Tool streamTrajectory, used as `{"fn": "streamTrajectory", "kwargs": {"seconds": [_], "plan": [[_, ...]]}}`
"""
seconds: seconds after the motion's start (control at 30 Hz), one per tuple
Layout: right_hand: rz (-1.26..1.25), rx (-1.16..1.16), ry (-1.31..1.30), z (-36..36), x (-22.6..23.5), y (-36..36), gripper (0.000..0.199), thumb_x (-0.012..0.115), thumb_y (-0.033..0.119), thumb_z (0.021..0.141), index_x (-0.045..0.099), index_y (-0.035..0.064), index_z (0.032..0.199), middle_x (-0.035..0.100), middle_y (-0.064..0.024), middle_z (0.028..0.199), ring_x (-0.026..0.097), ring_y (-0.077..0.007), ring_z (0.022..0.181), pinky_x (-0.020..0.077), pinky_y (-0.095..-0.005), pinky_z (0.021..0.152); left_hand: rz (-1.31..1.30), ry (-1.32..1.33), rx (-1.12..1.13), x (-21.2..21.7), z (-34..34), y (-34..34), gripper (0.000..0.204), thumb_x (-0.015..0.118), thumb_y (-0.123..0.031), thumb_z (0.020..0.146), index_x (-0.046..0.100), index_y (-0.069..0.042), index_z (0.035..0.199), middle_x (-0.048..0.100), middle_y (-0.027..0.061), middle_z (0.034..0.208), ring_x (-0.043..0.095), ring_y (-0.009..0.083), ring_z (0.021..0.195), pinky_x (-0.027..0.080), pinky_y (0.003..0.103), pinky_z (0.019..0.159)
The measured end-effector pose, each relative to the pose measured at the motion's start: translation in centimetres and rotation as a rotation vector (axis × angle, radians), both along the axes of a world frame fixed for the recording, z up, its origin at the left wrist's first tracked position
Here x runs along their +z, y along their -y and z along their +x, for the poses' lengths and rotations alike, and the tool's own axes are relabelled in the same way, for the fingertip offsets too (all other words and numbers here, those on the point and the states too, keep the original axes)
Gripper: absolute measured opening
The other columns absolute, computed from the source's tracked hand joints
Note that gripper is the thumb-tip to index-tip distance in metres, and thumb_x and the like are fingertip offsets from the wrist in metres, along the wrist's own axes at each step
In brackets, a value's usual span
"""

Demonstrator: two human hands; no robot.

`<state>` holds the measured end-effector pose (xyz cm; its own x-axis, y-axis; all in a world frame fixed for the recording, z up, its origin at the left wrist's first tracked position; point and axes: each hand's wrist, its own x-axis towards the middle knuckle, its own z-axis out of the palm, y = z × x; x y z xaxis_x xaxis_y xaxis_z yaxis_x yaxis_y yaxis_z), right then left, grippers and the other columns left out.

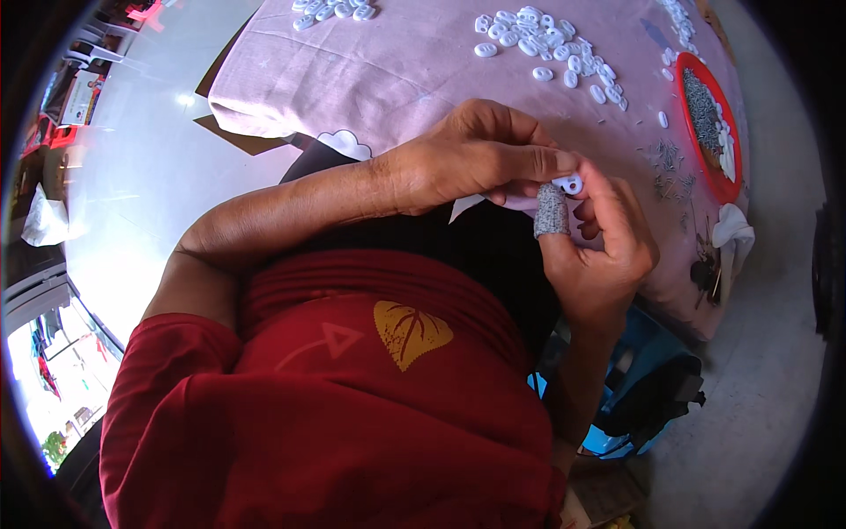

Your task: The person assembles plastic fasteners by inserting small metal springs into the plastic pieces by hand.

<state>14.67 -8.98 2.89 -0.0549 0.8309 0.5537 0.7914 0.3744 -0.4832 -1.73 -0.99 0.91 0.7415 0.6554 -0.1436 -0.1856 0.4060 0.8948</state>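
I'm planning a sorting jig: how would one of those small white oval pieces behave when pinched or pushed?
The white oval piece pinched between left hand and right hand looks rigid and probably light. Flat loose pieces lie still on the pink cloth, so they likely slide rather than roll.

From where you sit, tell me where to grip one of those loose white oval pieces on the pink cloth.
Pinch a stray white oval piece across its narrow sides, coming straight down from above. It lies flat on the pink cloth, apart from the heap, so fingertips likely fit either side.
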Motion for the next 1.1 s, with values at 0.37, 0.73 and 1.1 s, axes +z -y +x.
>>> {"fn": "streamTrajectory", "kwargs": {"seconds": [0.37, 0.73, 1.1], "plan": [[-0.028, -0.008, 0.176, 0.0, 0.6, -0.5, 0.041, 0.071, 0.006, 0.071, 0.062, -0.0006, 0.110, 0.061, -0.0139, 0.082, 0.062, -0.0307, 0.073, 0.0506, -0.0378, 0.063, 0.146, -0.009, 0.058, 0.0, -0.1, 0.3, 0.020, 0.064, -0.023, 0.092, 0.069, -0.004, 0.090, 0.065, -0.0012, 0.077, 0.059, 0.0029, 0.069, 0.049, 0.018, 0.062], [-0.014, 0.019, 0.423, 0.2, 1.5, -0.7, 0.032, 0.070, 0.010, 0.074, 0.061, 0.0026, 0.104, 0.055, -0.0089, 0.077, 0.059, -0.0277, 0.070, 0.0491, -0.0389, 0.059, 0.087, -0.052, 0.009, -0.2, -0.1, -0.3, 0.019, 0.065, -0.022, 0.091, 0.070, -0.005, 0.096, 0.067, 0.0009, 0.082, 0.062, 0.0051, 0.072, 0.052, 0.019, 0.064], [-0.161, -0.015, 0.489, -0.4, 2.7, -0.8, 0.024, 0.068, 0.010, 0.076, 0.058, 0.0039, 0.097, 0.055, -0.0107, 0.076, 0.060, -0.0301, 0.071, 0.0485, -0.0412, 0.059, 0.030, -0.037, 0.087, -0.5, 0.1, 0.2, 0.017, 0.066, -0.019, 0.090, 0.070, -0.004, 0.098, 0.068, 0.0018, 0.084, 0.064, 0.0071, 0.074, 0.055, 0.021, 0.068]]}}
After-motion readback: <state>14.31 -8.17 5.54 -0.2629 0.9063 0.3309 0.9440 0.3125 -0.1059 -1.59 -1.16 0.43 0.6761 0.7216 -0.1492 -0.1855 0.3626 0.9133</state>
